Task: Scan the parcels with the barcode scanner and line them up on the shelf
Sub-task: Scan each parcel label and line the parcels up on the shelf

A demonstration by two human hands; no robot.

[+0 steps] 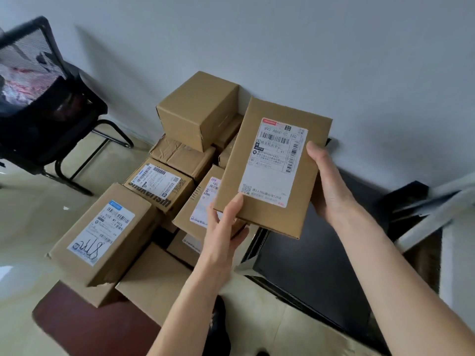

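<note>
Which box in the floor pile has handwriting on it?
Find the black chair at the left, then the pile of boxes below it. It is the nearest left box, whose white label alone bears a dark pen scrawl.

Parcels piling up against a wall
One cardboard parcel point(272, 168) is being held aloft; at least nine more point(105, 242) are lying stacked at centre left; one chair point(43, 104) is standing upper left.

Both hands point(226, 227) taken up with a held parcel point(275, 168), lifted clear of the pile point(164, 191). Below and left, stacked boxes crowded against the wall point(308, 47), little gap between them. Further left, open floor point(33, 217), then a black chair point(46, 111). Under the parcel and to the right, a dark panel point(321, 265) and a pale frame point(437, 201) closing off that side.
</note>
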